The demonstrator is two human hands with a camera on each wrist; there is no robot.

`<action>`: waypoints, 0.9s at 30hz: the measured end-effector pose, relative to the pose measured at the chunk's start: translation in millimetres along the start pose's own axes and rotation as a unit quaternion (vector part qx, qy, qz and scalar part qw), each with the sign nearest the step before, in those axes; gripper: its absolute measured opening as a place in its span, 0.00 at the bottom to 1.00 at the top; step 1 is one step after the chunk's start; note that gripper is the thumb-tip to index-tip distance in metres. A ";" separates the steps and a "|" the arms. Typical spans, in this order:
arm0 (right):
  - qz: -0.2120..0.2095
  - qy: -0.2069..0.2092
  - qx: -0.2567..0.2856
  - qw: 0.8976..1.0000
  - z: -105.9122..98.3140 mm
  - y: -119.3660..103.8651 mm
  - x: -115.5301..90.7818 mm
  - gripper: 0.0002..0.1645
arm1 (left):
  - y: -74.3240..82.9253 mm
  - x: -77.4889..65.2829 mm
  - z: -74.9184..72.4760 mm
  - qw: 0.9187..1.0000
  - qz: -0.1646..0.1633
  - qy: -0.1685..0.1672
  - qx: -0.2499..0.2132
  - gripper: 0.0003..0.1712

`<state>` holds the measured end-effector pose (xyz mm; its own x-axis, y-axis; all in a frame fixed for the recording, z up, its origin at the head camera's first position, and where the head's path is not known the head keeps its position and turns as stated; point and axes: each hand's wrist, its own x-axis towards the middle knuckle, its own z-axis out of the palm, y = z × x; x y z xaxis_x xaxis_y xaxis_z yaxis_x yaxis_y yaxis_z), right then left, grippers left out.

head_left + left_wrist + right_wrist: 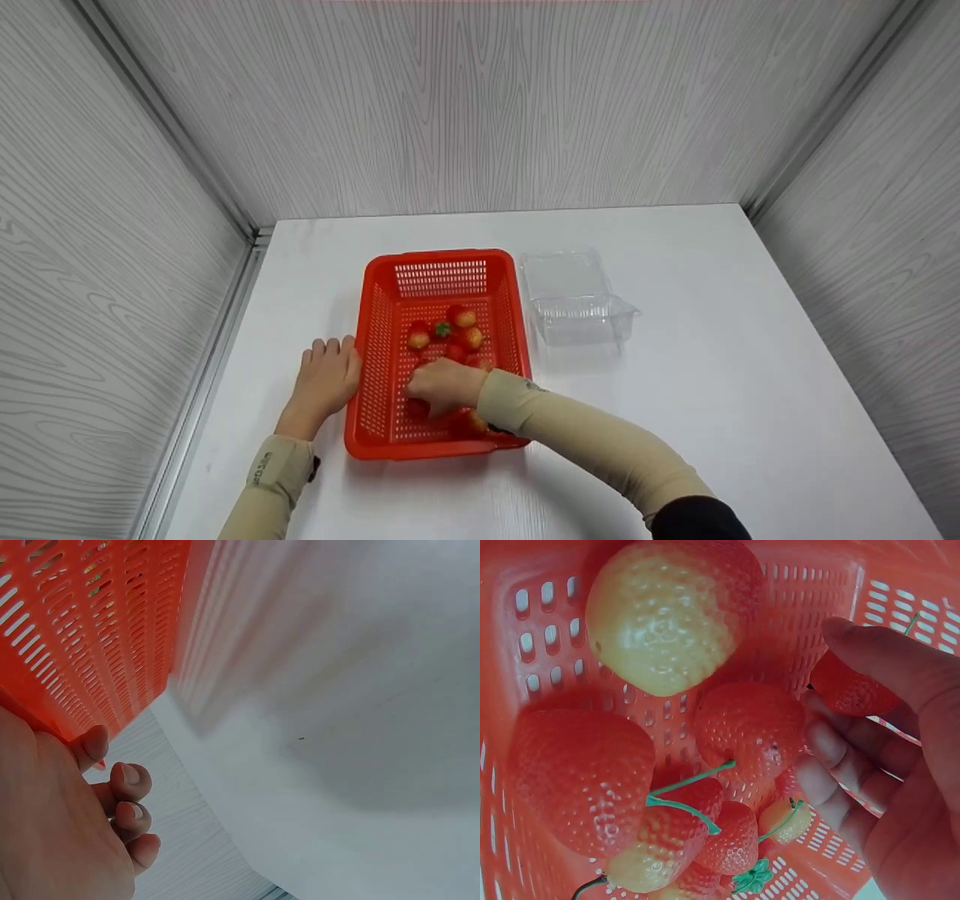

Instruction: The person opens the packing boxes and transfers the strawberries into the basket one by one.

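My left hand (322,382) holds the left rim of a red perforated plastic basket (379,262). In the left wrist view its fingers (131,774) curl beside the basket's outer wall; the thumb is hidden there. My right hand (446,386) is down inside the basket. The right wrist view shows it pinching a red strawberry (851,686) with a thin green stem between thumb and fingers. Around it lie several more strawberries, among them a large yellow-and-red one (664,615) and a red one (581,780), some with green stems.
Right of the basket, a clear plastic clamshell box (581,319) stands with its lid (562,274) folded back. Both lie on a white table (697,360). Grey wood-grain panels (480,112) enclose the table at the back and on both sides.
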<state>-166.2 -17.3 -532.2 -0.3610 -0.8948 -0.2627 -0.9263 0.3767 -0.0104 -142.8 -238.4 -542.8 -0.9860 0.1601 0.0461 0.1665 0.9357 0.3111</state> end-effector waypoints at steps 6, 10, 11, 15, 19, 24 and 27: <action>-0.001 0.001 -0.023 1.000 6.9 -2.6 1.2 0.10 | 0.6 -0.3 -0.9 1.000 -0.002 -0.008 -0.001 0.14; 0.003 -0.001 -0.023 1.000 10.4 -2.0 2.0 0.12 | 1.1 -1.1 -1.3 1.000 -0.004 -0.011 0.000 0.14; 0.004 -0.001 -0.022 1.000 11.0 -1.8 2.1 0.12 | 1.1 -1.2 -1.2 1.000 -0.003 -0.011 0.001 0.14; 0.007 0.001 -0.019 1.000 13.2 -2.0 2.2 0.14 | 1.2 -2.0 -0.8 1.000 -0.001 -0.011 0.002 0.15; 0.008 -0.002 -0.014 1.000 12.3 -4.2 1.7 0.20 | 2.1 -5.0 -2.1 1.000 0.001 -0.007 0.005 0.14; 0.012 0.006 -0.016 1.000 0.8 -6.7 -2.8 0.30 | 3.3 -5.5 -3.9 1.000 0.011 0.012 0.021 0.13; 0.011 0.008 -0.017 1.000 -11.9 -8.3 -8.3 0.34 | 1.7 -4.5 -4.8 0.999 0.012 0.014 0.034 0.13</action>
<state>-156.7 -15.8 -518.4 -0.3820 -0.8905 -0.2471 -0.9215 0.3874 0.0283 -138.2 -239.0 -537.9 -0.9814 0.1744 0.0804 0.1890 0.9513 0.2436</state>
